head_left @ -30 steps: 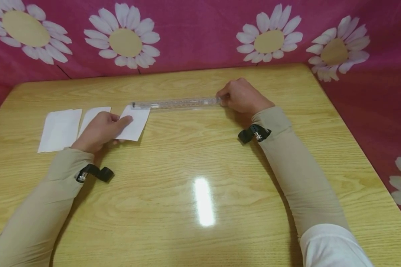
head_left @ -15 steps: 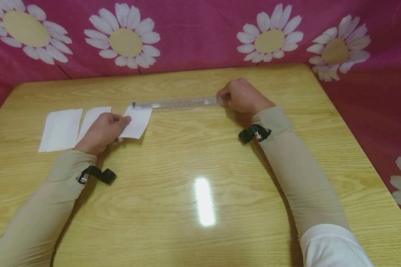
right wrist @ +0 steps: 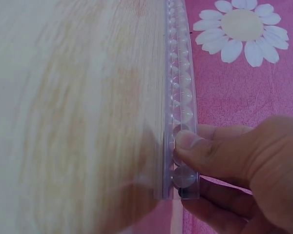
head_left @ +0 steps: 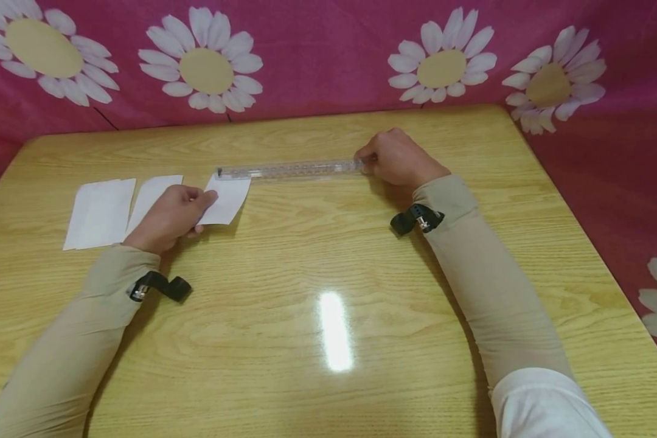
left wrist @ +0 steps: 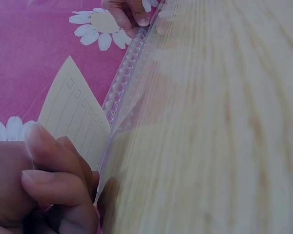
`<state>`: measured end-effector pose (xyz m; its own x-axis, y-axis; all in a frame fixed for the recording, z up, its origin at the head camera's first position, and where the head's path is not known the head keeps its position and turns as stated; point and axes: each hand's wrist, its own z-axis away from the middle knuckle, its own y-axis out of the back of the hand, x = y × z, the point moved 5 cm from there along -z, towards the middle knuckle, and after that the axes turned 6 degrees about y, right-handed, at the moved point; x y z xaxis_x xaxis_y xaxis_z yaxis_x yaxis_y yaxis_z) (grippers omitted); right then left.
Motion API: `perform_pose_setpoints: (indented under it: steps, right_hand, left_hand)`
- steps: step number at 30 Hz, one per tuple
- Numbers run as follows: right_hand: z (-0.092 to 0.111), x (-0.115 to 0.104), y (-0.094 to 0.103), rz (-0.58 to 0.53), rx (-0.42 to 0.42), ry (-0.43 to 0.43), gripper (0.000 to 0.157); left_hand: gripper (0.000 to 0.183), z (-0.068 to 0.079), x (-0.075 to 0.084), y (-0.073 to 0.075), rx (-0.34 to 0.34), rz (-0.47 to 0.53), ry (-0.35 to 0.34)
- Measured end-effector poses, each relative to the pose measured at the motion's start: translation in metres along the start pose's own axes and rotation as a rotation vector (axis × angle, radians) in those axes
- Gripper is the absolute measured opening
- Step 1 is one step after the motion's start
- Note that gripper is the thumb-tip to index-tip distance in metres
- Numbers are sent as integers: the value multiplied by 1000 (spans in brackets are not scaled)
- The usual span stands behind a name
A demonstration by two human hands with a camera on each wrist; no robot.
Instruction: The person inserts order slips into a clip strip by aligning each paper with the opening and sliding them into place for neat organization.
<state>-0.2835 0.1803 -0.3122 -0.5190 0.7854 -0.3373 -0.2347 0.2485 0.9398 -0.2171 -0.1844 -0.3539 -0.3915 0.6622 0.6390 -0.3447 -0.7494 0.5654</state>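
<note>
My left hand [head_left: 170,218] pinches a small white paper sheet [head_left: 227,199] between thumb and fingers. In the left wrist view, ruled lines and little boxes show on the note sheet [left wrist: 78,109]. At the far side of the table lies a long, narrow clear plastic case [head_left: 292,170], its left end overlapping the sheet's top edge in the head view. A row of clear round beads shows inside the case [right wrist: 181,83] in the right wrist view. My right hand [head_left: 402,157] grips the case's right end, thumb on its side.
To the left lie two further white paper piles or sheets, one at the far left [head_left: 100,213] and one partly behind my left hand [head_left: 152,191]. The wooden table [head_left: 285,316] ends at a pink flowered cloth [head_left: 323,55] along the back and right.
My left hand has shifted slightly to the right with the paper sheet, whose near edge now sits a little farther back. The right hand and the case stay still.
</note>
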Motion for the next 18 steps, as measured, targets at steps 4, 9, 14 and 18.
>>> perform_pose_setpoints:
  steps: [4,9,14,18]
  right_hand:
    - [1,-1,0,12,-4,8,30]
    - [1,-1,0,6,-7,6,31]
    - [1,-1,0,7,7,15,30]
    - [1,-2,1,29,17,27,30]
  left_hand:
    - [57,-1,1,-1,-4,3,-7]
    - [56,-1,3,-2,-6,17,-21]
    - [54,-1,4,-3,-4,19,-30]
    - [54,-1,5,-4,-5,14,-33]
